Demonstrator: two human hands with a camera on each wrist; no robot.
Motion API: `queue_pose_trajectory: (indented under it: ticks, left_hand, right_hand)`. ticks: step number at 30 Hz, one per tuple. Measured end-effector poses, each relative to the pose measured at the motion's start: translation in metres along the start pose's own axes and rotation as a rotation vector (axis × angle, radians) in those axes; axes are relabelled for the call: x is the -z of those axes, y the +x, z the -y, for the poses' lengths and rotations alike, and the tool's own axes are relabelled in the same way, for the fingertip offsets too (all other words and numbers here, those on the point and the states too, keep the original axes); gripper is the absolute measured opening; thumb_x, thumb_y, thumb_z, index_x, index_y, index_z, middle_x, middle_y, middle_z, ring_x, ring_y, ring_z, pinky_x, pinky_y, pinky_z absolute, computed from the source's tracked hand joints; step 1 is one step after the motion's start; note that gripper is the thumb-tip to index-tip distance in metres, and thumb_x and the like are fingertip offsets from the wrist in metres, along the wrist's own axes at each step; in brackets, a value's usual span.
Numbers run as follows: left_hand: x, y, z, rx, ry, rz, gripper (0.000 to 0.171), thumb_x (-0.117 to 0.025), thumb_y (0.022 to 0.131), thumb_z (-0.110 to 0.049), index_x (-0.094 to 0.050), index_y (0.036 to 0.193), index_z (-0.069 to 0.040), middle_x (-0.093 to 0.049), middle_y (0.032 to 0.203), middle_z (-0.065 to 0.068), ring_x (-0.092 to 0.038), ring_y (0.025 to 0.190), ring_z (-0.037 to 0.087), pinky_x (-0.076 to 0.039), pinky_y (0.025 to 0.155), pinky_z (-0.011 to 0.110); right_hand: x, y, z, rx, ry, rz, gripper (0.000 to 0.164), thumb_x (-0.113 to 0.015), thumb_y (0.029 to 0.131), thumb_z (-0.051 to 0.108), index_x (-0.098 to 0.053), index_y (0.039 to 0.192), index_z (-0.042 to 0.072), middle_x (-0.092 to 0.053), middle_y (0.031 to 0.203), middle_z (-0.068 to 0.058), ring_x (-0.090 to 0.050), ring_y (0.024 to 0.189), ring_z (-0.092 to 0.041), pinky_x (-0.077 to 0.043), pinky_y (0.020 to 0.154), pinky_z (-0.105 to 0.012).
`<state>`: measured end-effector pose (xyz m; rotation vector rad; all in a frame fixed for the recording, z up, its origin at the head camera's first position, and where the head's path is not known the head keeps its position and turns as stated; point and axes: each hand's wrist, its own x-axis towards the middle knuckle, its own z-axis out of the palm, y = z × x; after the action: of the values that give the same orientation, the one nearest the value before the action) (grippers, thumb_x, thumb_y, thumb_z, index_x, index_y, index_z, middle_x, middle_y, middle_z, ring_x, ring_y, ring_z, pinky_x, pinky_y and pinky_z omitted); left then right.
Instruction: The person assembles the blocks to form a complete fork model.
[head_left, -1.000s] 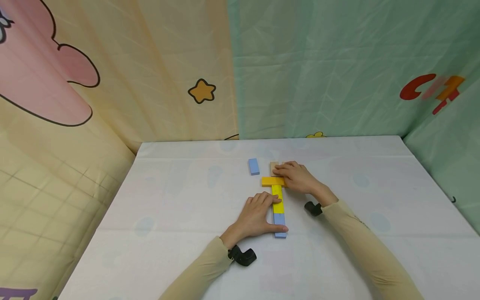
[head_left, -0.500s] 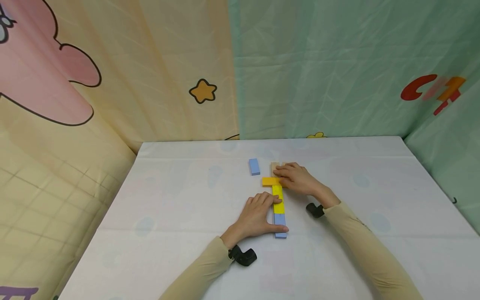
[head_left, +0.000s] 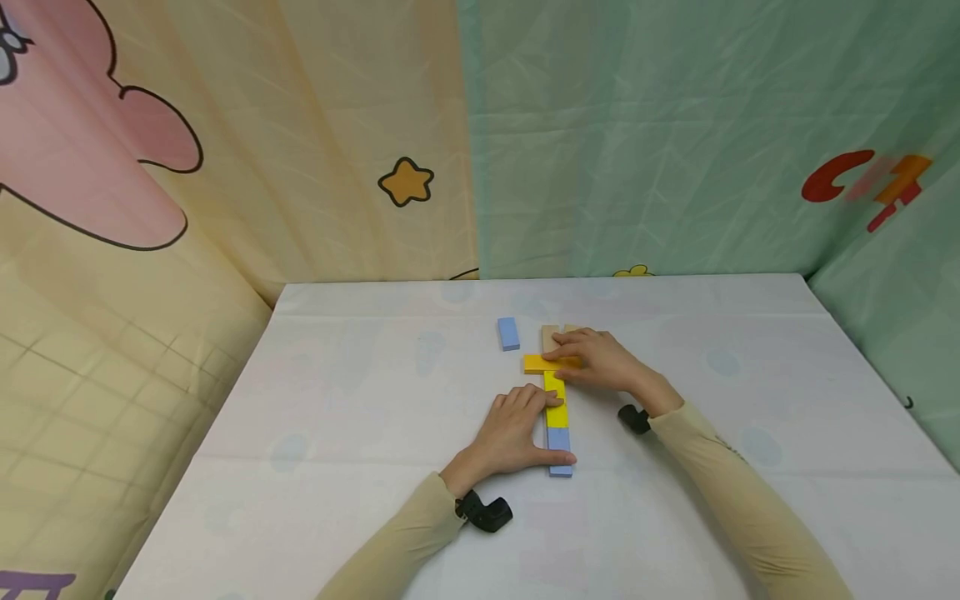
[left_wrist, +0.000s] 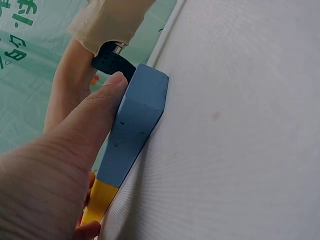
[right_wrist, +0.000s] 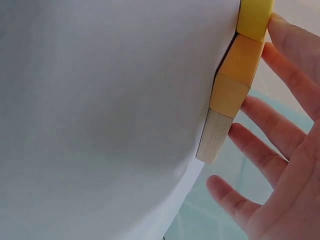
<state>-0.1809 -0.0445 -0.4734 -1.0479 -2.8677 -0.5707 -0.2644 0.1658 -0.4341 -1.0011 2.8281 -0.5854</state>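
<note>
Blocks lie flat on the table in a T-like line. Nearest is a blue block, then a yellow block, then an orange block set crosswise, with pale wooden blocks beyond it. My left hand rests along the line's left side, thumb across the blue block, fingertips on the yellow one. From the right, my right hand touches the crosswise block with spread fingers. In the right wrist view, its thumb meets the yellow block; two fingers reach the blocks farther along, partly hiding them.
A loose blue block lies left of the wooden blocks. The table wears a white cloth. Printed curtains hang behind its far edge and at the sides. A black wrist camera sits on each wrist.
My right hand's thumb and index finger have shifted slightly, the thumb now at the yellow block and more of the orange block showing. The left hand and the blocks stay put.
</note>
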Motion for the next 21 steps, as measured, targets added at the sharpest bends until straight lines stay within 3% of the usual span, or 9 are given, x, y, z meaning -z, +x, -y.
queue_pose_trajectory:
  ticks: [21]
  left_hand:
    - [0.0046,0.0002,-0.0029,-0.029,0.014,-0.005,0.082,-0.058,0.074,-0.075,-0.052,0.132,-0.018,-0.045,0.129,-0.001,-0.04,0.116,0.014,-0.035,0.088,0.03]
  right_hand:
    - [0.0001,0.0012,0.0033,-0.025,-0.012,0.007,0.037,-0.067,0.089,0.031,-0.066,0.122,0.015,-0.047,0.139,-0.013,-0.035,0.13,-0.037,-0.03,0.095,-0.06]
